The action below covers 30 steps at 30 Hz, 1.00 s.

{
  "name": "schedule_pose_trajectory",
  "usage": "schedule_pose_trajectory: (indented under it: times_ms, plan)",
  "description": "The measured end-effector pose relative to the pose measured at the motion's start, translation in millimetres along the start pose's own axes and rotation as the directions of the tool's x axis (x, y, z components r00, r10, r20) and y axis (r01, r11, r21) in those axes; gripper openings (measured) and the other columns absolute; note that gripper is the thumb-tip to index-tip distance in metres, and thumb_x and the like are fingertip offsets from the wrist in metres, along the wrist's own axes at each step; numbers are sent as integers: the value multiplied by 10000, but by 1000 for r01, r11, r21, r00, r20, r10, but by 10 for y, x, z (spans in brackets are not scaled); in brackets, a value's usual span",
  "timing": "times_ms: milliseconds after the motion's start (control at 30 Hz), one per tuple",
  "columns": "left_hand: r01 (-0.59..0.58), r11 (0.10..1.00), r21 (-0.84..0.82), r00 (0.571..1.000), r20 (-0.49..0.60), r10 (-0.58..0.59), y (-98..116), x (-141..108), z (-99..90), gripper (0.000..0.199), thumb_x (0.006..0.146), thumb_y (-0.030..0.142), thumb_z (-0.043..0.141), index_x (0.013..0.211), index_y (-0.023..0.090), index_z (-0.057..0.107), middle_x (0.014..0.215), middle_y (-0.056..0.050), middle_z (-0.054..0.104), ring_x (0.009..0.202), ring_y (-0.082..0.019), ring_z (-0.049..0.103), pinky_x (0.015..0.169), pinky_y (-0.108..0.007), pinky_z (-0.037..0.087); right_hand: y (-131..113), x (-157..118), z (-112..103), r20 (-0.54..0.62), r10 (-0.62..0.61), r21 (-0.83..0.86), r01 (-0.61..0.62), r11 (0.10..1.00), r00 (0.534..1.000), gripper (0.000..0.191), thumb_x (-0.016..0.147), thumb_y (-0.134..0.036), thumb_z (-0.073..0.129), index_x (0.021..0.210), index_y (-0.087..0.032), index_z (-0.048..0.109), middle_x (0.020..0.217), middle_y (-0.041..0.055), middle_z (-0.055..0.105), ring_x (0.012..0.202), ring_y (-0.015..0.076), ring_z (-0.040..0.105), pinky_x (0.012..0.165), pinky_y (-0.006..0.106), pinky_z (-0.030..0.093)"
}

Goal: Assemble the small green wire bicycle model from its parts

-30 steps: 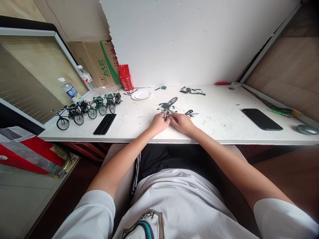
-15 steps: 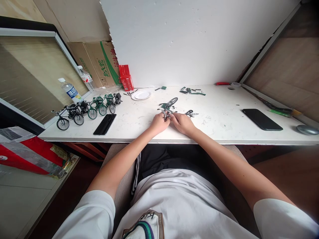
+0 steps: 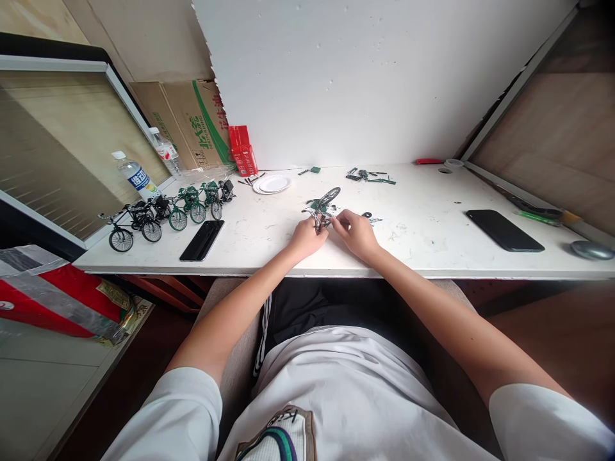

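A partly built model bicycle (image 3: 328, 197) is held near the front of the white table, its wheel tilted up and away from me. My left hand (image 3: 309, 237) is closed round its silvery end, and its fingers hide part of the frame. Just to the right, my right hand (image 3: 356, 234) is closed in a pinch beside the bicycle; whatever lies between the fingertips is too small to make out. Behind that hand lie small loose parts (image 3: 373, 220), black and silver. Some green bits sit behind the bicycle, partly covered by it.
Several finished model bicycles (image 3: 177, 219) stand in a row at the left, beside a phone (image 3: 202, 241) and a bottle (image 3: 136, 174). White plates (image 3: 272, 184) and green and black parts (image 3: 371, 176) lie at the back. Another dark phone (image 3: 504, 230) is at the right.
My right hand has drawn slightly to the right and up, its fingertips now farther from my left hand. The bicycle has shifted a little left in my left hand.
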State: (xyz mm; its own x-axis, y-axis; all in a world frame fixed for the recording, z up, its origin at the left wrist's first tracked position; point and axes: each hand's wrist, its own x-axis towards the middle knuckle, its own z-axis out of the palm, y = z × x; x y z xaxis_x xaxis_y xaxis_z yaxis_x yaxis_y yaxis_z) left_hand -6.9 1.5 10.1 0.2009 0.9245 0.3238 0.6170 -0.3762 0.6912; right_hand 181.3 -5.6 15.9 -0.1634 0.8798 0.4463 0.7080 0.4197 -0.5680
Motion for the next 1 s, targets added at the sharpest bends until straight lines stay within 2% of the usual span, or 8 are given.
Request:
schedule_pose_trajectory:
  times_ms: [200,467,567,767,1000]
  plan:
    - [-12,1000,1,1000,-4,12,4,-2,-5,62,953,205,627,931,209,685,743,-40,700,715,-215,643,743,-312,494,29,13,11,-19,-5,-2,5,1000,1000,426,1076,-593,516,909,-227,657,870,93,776,737,233,656,707,340,432]
    - [-9,1000,18,1000,7,9,29,-7,-20,85,958,202,623,962,201,708,764,-51,721,738,-226,663,760,-321,513,19,16,-3,4,11,-74,-11,997,1000,578,1092,-687,413,836,-228,654,768,96,730,670,240,604,667,351,394]
    - [-11,1000,11,1000,2,11,34,-8,-16,75,951,197,635,954,205,709,779,-54,729,753,-232,670,775,-324,518,3,14,-1,7,25,-69,-24,997,1000,534,1101,-648,395,856,-238,632,765,90,721,671,244,603,656,350,385]
    - [-27,1000,-5,1000,-10,27,4,-2,2,69,951,200,635,934,213,700,789,-58,728,763,-233,669,776,-323,514,-13,3,1,22,66,-42,-65,997,998,265,1053,-484,511,993,-238,593,901,102,758,772,270,659,686,353,410]
    - [21,999,-30,999,-26,-21,-56,23,21,53,938,223,656,893,208,679,758,-46,704,724,-208,636,752,-308,510,-2,-3,-11,58,-10,21,9,1000,998,292,1095,-515,475,995,-251,551,899,95,750,797,263,678,722,344,439]
